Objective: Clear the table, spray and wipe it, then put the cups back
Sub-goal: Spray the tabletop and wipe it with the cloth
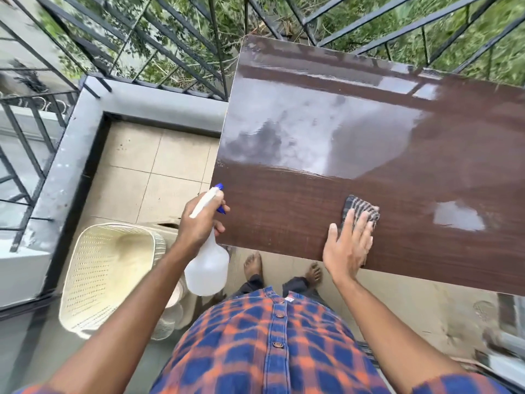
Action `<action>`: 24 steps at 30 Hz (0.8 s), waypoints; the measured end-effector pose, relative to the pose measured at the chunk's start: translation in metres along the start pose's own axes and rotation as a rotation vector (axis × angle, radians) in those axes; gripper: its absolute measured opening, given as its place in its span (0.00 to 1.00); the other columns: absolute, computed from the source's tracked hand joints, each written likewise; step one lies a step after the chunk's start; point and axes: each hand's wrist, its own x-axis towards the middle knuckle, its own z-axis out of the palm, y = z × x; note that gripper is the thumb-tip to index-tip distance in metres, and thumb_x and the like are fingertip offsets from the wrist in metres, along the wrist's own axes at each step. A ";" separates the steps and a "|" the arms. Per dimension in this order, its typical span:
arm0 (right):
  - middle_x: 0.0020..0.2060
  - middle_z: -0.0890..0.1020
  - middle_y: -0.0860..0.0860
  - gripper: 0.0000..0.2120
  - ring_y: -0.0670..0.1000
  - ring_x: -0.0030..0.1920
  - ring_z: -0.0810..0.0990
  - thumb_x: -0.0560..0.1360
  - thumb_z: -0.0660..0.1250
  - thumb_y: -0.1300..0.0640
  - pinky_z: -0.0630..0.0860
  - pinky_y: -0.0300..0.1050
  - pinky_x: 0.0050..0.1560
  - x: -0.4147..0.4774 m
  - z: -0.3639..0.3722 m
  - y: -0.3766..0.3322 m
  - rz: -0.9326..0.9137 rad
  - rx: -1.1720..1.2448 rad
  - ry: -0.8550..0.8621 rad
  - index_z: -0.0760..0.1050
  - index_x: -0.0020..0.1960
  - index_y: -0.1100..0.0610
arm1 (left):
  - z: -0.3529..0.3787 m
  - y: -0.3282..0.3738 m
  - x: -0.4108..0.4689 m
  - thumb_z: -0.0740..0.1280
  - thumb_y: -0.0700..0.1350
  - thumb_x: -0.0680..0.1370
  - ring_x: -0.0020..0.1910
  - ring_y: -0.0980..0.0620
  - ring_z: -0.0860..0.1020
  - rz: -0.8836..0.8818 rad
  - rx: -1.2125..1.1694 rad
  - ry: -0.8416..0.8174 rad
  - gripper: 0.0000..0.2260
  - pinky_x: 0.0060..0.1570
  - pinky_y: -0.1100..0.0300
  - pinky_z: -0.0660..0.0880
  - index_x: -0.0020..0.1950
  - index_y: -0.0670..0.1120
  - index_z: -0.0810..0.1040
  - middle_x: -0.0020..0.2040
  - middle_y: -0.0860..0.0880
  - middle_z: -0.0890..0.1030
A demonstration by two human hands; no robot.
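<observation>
At the near edge of the tabletop: right hand palm down, fingers straight and slightly spread, thumb out to the left. Fingertips pressing a checked cloth flat on the dark wood-grain; heel of the hand just inside the edge. Most of the cloth showing beyond the fingers, bunched rather than spread.

Off the near left corner, clear of the wood: left hand curled round the neck of a bottle. White spray head with blue tip slanting up toward the tabletop, blue trigger showing just beyond the fingers; whether a finger rests on it, cannot tell. Translucent body hanging below the fist, over the floor.

Across the far half of the tabletop, a broad wet sheen mirroring the sky; a smaller wet patch just right of the cloth.

Left of the person, a cream perforated chair on the pale tiles. Pale rounded shapes below the bottle, too hidden to name. Beyond the tabletop, a black railing with greenery behind. Below, bare feet and a blue-and-orange checked shirt.
</observation>
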 end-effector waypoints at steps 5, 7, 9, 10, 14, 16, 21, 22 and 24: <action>0.81 0.50 0.56 0.30 0.61 0.80 0.50 0.83 0.55 0.47 0.50 0.62 0.78 -0.032 0.023 -0.076 -0.275 -0.049 -0.086 0.52 0.82 0.53 | -0.028 -0.017 -0.007 0.64 0.51 0.83 0.25 0.47 0.73 -0.007 -0.003 0.106 0.14 0.30 0.58 0.70 0.48 0.40 0.79 0.45 0.42 0.82; 0.82 0.48 0.55 0.29 0.58 0.81 0.47 0.84 0.53 0.47 0.46 0.59 0.78 -0.049 0.035 -0.108 -0.470 -0.043 -0.169 0.51 0.82 0.52 | -0.037 -0.023 -0.012 0.65 0.54 0.81 0.25 0.46 0.73 -0.016 -0.028 0.140 0.18 0.31 0.58 0.70 0.48 0.38 0.78 0.45 0.41 0.82; 0.82 0.47 0.54 0.29 0.58 0.81 0.46 0.83 0.52 0.48 0.46 0.59 0.79 -0.065 0.045 -0.139 -0.662 -0.046 -0.262 0.50 0.82 0.52 | -0.043 -0.029 -0.016 0.65 0.54 0.80 0.25 0.48 0.74 -0.018 -0.038 0.175 0.19 0.28 0.60 0.70 0.48 0.37 0.78 0.44 0.39 0.82; 0.82 0.48 0.54 0.29 0.58 0.81 0.46 0.83 0.53 0.49 0.47 0.59 0.79 -0.071 0.049 -0.152 -0.760 -0.058 -0.301 0.50 0.82 0.52 | -0.046 -0.031 -0.018 0.65 0.54 0.81 0.26 0.48 0.74 -0.012 -0.034 0.190 0.19 0.27 0.61 0.71 0.48 0.37 0.78 0.45 0.38 0.83; 0.81 0.53 0.52 0.28 0.56 0.80 0.50 0.82 0.57 0.51 0.52 0.59 0.78 -0.089 0.059 -0.181 -1.007 -0.138 -0.395 0.55 0.80 0.52 | -0.054 -0.039 -0.025 0.65 0.52 0.83 0.28 0.46 0.75 -0.001 -0.040 0.240 0.17 0.27 0.61 0.71 0.51 0.37 0.80 0.47 0.34 0.83; 0.81 0.54 0.51 0.28 0.56 0.80 0.51 0.82 0.56 0.51 0.53 0.58 0.78 -0.092 0.061 -0.180 -1.093 -0.182 -0.404 0.56 0.80 0.51 | -0.053 -0.040 -0.029 0.65 0.51 0.83 0.25 0.48 0.74 0.005 -0.049 0.248 0.17 0.27 0.62 0.71 0.51 0.37 0.80 0.45 0.35 0.82; 0.81 0.54 0.48 0.27 0.56 0.80 0.53 0.82 0.55 0.53 0.52 0.56 0.78 -0.082 0.057 -0.152 -1.273 -0.247 -0.462 0.55 0.81 0.47 | -0.035 -0.040 -0.036 0.65 0.48 0.84 0.24 0.51 0.74 0.006 -0.075 0.222 0.16 0.26 0.62 0.71 0.50 0.34 0.78 0.41 0.41 0.80; 0.81 0.55 0.48 0.27 0.56 0.80 0.54 0.82 0.54 0.54 0.54 0.56 0.78 -0.079 0.054 -0.141 -1.279 -0.230 -0.453 0.57 0.80 0.47 | -0.029 -0.039 -0.036 0.65 0.48 0.84 0.24 0.51 0.74 0.005 -0.072 0.210 0.16 0.26 0.62 0.72 0.49 0.35 0.78 0.41 0.41 0.81; 0.80 0.60 0.50 0.27 0.57 0.78 0.60 0.80 0.57 0.54 0.59 0.57 0.77 -0.072 0.046 -0.114 -1.262 -0.160 -0.409 0.61 0.79 0.48 | -0.019 -0.034 -0.034 0.65 0.48 0.84 0.23 0.52 0.74 0.004 -0.061 0.189 0.14 0.25 0.62 0.72 0.48 0.38 0.79 0.42 0.42 0.82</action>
